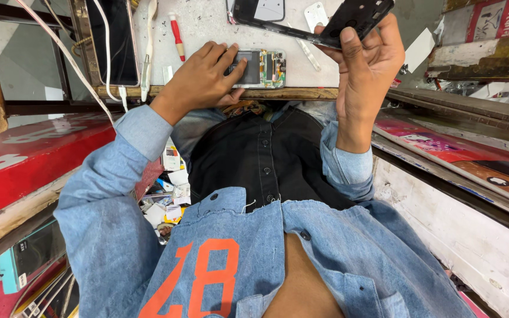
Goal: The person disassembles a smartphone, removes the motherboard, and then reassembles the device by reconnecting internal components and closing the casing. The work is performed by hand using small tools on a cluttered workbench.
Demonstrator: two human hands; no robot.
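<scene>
My left hand (204, 76) lies flat on an opened phone (263, 68) at the near edge of the white worktop (207, 26). The fingers cover the phone's left part, and its battery and green circuit board show on the right. My right hand (369, 65) is raised above the worktop and grips a black phone back cover (357, 17), with the thumb across its lower end. I wear a blue denim shirt over a black one.
A dark phone (113, 41) with white cables lies at the worktop's left. A red-handled screwdriver (177, 35) and another black phone (260, 15) lie farther back. A red counter (25, 159) runs on my left, shelves with packages on my right.
</scene>
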